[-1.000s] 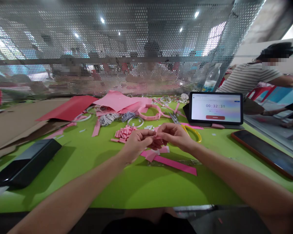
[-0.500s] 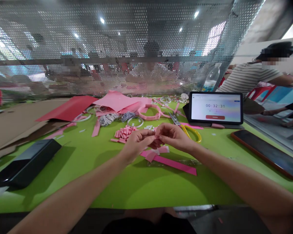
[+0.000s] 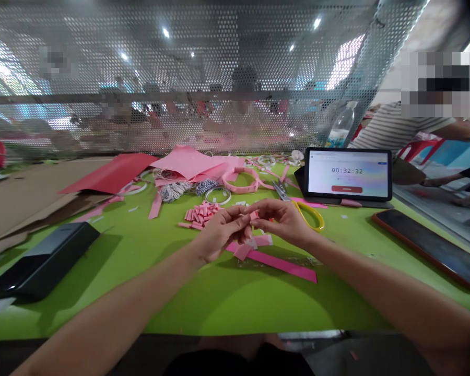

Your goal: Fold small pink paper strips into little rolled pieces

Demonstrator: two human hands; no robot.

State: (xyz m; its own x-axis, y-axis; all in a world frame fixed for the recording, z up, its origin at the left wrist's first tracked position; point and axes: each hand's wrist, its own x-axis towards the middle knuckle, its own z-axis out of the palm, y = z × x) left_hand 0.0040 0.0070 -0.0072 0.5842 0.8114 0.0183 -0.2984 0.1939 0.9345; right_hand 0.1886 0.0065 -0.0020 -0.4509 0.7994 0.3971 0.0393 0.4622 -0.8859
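My left hand (image 3: 227, 228) and my right hand (image 3: 279, 219) meet over the middle of the green table. Between their fingertips is a small pink paper piece (image 3: 254, 215), pinched from both sides and partly covered by the fingers. Just beyond my left hand lies a pile of small folded pink paper pieces (image 3: 201, 212). Under the hands, short light pink strips (image 3: 254, 244) cross a bright pink paper strip (image 3: 284, 266). Scissors with yellow handles (image 3: 313, 216) rest beside my right hand.
A tablet (image 3: 348, 175) showing a timer stands at the back right, a phone (image 3: 426, 248) in front of it. At left are a black box-shaped device (image 3: 43, 261) and cardboard (image 3: 31, 190). Pink paper sheets (image 3: 191, 163), a pink ring (image 3: 241, 185) and twine (image 3: 176, 191) lie behind.
My fingers have shifted around the small pink paper piece, and more of it shows now. Both hands stay at nearly the same spot. The tablet's timer has advanced a second.
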